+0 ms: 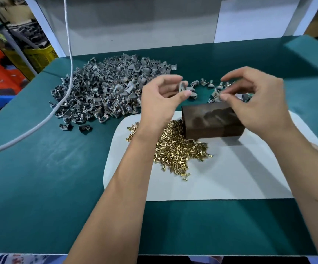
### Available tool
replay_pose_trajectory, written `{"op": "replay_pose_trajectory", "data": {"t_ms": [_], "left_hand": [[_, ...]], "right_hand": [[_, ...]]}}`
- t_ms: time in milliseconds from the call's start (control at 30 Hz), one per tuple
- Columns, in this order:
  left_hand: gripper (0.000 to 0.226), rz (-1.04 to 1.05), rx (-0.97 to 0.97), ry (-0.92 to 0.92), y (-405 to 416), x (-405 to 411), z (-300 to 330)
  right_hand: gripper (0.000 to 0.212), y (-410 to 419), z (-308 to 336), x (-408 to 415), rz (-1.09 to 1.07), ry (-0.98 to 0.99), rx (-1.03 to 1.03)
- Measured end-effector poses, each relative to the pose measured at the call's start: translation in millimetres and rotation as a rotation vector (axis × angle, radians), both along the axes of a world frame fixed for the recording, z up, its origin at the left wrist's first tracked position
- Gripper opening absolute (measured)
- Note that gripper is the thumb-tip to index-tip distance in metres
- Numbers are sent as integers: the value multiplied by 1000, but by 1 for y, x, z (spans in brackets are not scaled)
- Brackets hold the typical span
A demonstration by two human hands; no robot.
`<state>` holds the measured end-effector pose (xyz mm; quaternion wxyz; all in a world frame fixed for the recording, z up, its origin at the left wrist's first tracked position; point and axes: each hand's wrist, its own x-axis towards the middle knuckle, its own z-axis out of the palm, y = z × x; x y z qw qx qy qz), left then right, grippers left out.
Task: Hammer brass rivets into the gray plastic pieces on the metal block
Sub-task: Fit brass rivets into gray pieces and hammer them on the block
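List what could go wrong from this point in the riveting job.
1. The left hand pinches a gray plastic piece in the air only by its fingertips; it may drop into the brass rivets.
2. The loose rivets lie against the metal block; one could slip beneath it and tilt it.
3. The white cable trails across the gray pile; a snag could scatter pieces.

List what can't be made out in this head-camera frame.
- Right hand: blurred fingertips; whether they pinch a rivet is unclear.
- Metal block: right end hidden by that hand.
- Left hand: its grip on the gray plastic piece is partly hidden by fingers.
- Hammer: not visible.
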<state>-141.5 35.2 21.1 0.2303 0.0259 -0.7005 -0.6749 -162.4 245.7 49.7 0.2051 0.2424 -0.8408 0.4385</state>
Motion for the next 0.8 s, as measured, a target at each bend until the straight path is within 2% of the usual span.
{"op": "replay_pose_trajectory", "data": {"t_ms": [267,533,700,800], "left_hand": [[32,-236,-33,58,17,3,-6],[37,-242,-148,89,22,5,-3],[52,-182,-196,95,25,7,-3],[48,-170,-233,103,27,8,-2]], "right_hand": [[25,-7,-12,7,30,18,-91],[26,-9,-14,9,38,-22,-113],[25,-10,-16,7,48,-29,-138],[25,-11,-18,7,45,-25,-147]]}}
